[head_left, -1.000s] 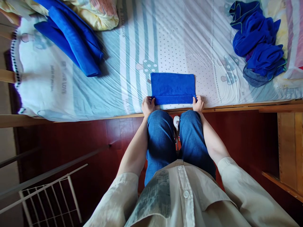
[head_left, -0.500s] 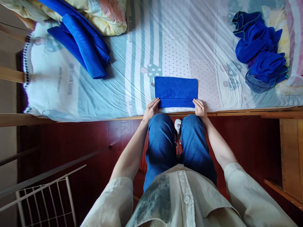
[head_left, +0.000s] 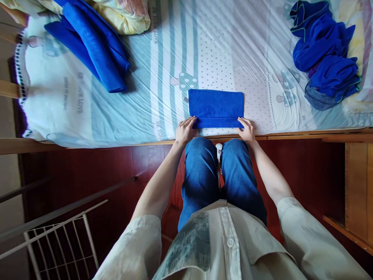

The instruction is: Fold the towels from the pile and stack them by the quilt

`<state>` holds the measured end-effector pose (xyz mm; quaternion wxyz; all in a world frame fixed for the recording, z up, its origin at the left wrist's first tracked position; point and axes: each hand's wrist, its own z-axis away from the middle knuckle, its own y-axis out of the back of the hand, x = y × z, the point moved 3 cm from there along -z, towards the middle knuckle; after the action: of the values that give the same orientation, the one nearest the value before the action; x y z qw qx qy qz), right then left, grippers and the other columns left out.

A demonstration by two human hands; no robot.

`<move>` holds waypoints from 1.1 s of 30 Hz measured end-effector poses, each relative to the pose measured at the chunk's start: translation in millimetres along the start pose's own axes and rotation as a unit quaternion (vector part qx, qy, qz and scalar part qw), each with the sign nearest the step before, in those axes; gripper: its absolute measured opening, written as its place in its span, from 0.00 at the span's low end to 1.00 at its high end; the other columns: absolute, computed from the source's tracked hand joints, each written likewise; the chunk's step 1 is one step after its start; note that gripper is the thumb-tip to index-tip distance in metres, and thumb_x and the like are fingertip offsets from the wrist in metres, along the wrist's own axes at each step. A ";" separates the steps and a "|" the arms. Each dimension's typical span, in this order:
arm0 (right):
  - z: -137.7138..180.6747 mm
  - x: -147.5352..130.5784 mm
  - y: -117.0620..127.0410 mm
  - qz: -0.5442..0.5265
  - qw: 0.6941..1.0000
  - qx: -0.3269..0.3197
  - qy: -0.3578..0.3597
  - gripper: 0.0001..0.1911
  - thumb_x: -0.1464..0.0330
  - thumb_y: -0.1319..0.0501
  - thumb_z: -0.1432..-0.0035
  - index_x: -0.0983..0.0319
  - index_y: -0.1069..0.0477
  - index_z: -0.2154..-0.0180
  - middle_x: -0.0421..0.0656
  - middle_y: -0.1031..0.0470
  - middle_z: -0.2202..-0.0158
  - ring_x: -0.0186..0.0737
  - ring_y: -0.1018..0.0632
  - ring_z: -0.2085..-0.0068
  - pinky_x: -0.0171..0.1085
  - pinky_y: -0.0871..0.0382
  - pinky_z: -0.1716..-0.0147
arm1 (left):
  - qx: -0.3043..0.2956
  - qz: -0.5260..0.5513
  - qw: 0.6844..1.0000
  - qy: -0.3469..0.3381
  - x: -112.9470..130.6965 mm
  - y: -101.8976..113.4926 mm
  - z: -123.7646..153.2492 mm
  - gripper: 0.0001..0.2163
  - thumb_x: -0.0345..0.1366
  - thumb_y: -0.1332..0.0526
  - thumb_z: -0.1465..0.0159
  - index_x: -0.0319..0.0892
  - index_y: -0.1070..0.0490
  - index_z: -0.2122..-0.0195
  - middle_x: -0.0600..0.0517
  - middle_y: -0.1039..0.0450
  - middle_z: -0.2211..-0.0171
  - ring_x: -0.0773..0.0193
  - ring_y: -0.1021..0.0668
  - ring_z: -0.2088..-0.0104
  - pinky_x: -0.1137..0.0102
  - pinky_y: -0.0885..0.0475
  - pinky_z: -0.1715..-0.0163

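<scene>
A blue cloth [head_left: 216, 104], which looks like a towel, lies folded into a neat rectangle near the front edge of the bed. A narrow strip is turned over along its near side. At the strip's left end, my left hand [head_left: 185, 130] has its fingers closed on the corner. My right hand [head_left: 247, 130] grips the opposite near corner, thumb and fingers at the cloth's edge. Parts of both corners are hidden under the fingers.
Long folded blue cloths [head_left: 96, 50] lie at the bed's left, beside a yellow quilt [head_left: 128, 17]. A crumpled blue heap [head_left: 326, 58] sits at the right. My knees are against the wooden bed rail [head_left: 291, 137]. A white wire rack [head_left: 61, 245] stands lower left.
The whole view has shifted slightly, so the bed and cloth appear a little higher. Both hands keep their places at the cloth's near corners, and its folds look the same.
</scene>
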<state>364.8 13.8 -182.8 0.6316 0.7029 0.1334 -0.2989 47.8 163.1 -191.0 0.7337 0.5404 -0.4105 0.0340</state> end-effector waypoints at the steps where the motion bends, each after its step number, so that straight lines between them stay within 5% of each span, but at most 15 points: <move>1: -1.4 1.3 -0.1 -0.013 1.000 0.005 -0.004 0.28 0.76 0.42 0.41 0.63 0.22 0.41 0.49 0.21 0.38 0.49 0.24 0.35 0.50 0.33 0.30 | 0.003 -0.004 1.000 0.001 0.5 -0.3 -1.0 0.30 0.26 0.41 0.43 0.44 0.25 0.38 0.44 0.26 0.35 0.50 0.26 0.32 0.54 0.33 0.32; 6: -9.5 12.4 2.1 -0.108 0.992 0.043 -0.049 0.30 0.79 0.43 0.48 0.62 0.18 0.47 0.48 0.17 0.45 0.50 0.20 0.41 0.49 0.28 0.33 | 0.034 0.026 0.999 0.007 -5.0 -2.4 -2.8 0.26 0.26 0.42 0.40 0.45 0.22 0.41 0.46 0.23 0.38 0.51 0.25 0.34 0.54 0.34 0.32; 12: -19.6 23.3 2.4 -0.219 0.968 0.037 -0.113 0.21 0.72 0.36 0.48 0.62 0.16 0.52 0.49 0.15 0.48 0.54 0.18 0.44 0.51 0.27 0.35 | 0.086 0.151 0.984 0.040 -26.0 -4.0 -4.8 0.21 0.28 0.39 0.39 0.45 0.19 0.46 0.46 0.18 0.46 0.53 0.21 0.41 0.59 0.29 0.35; 22: -25.7 28.9 4.7 -0.264 0.949 0.051 -0.163 0.14 0.67 0.31 0.49 0.63 0.17 0.59 0.48 0.15 0.59 0.46 0.19 0.61 0.43 0.22 0.58 | 0.093 0.259 0.955 0.114 -29.9 -2.5 -13.4 0.18 0.48 0.32 0.40 0.41 0.18 0.55 0.47 0.17 0.62 0.59 0.19 0.64 0.68 0.24 0.61; 26: -26.6 28.5 4.8 -0.271 0.944 0.062 -0.179 0.11 0.63 0.29 0.48 0.63 0.20 0.64 0.44 0.21 0.69 0.39 0.27 0.69 0.40 0.26 0.64 | 0.093 0.243 0.956 0.137 -29.6 -0.5 -13.8 0.18 0.47 0.32 0.41 0.40 0.19 0.56 0.55 0.27 0.75 0.64 0.27 0.73 0.71 0.32 0.71; 33: -26.9 24.4 7.4 -0.233 0.953 0.057 -0.183 0.19 0.57 0.28 0.45 0.59 0.34 0.75 0.35 0.41 0.78 0.35 0.36 0.72 0.37 0.35 0.70 | 0.095 0.229 0.960 0.129 -29.6 0.8 -15.0 0.14 0.49 0.33 0.40 0.42 0.25 0.65 0.58 0.40 0.79 0.66 0.34 0.75 0.71 0.39 0.73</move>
<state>394.9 34.0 -190.6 0.5168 0.6201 0.1582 -0.5686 36.4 187.4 -210.5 0.6984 0.4904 -0.4197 0.3092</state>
